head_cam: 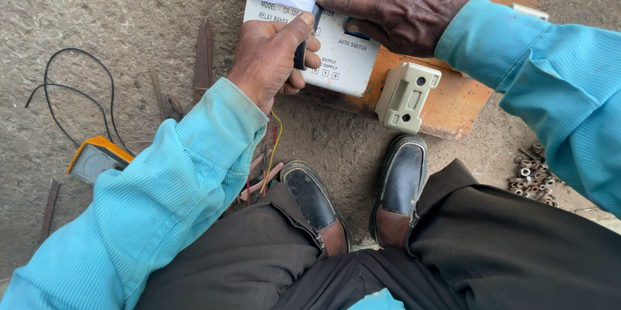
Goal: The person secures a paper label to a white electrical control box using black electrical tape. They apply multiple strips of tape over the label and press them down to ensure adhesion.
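Two hands worked at a white control box on a wooden board, seen from above.

The left hand was curled tight around a dark tool handle, its tip hidden against the face of the white control box at about twelve o'clock in the view. The right hand, at one o'clock, lay flat and spread on the box's upper part, fingers pressing down, gripping nothing. The box sat on an orange wooden board, with a cream socket block just beside the box at its four o'clock. A yellow multimeter lay at nine o'clock, and a heap of nuts at three o'clock. Two black shoes stood below the board.
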